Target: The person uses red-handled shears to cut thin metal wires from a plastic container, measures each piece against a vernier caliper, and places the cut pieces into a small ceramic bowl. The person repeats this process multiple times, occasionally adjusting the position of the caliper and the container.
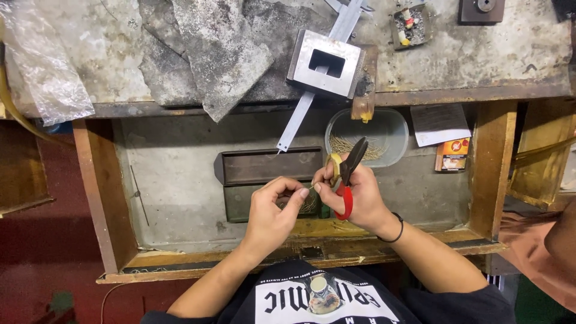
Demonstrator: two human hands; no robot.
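My right hand (360, 195) grips a pair of scissors (348, 174) with one yellow and one red handle, the dark blades pointing up and away. My left hand (273, 210) pinches something thin and pale between thumb and forefinger, right beside the right hand's fingertips; I cannot make out what it is. Both hands hover over an open wooden drawer (108, 198) with a grey floor. Just behind the scissors sits a clear oval tub (390, 129) holding thin golden wire pieces.
A dark metal tray (264, 168) lies in the drawer under my hands. On the worn bench top above rest a square steel block with a rectangular hole (327, 63), a long metal ruler (297, 123), grey sheet scraps (222, 54) and a plastic bag (42, 66). A small carton (453, 155) stands at the drawer's right.
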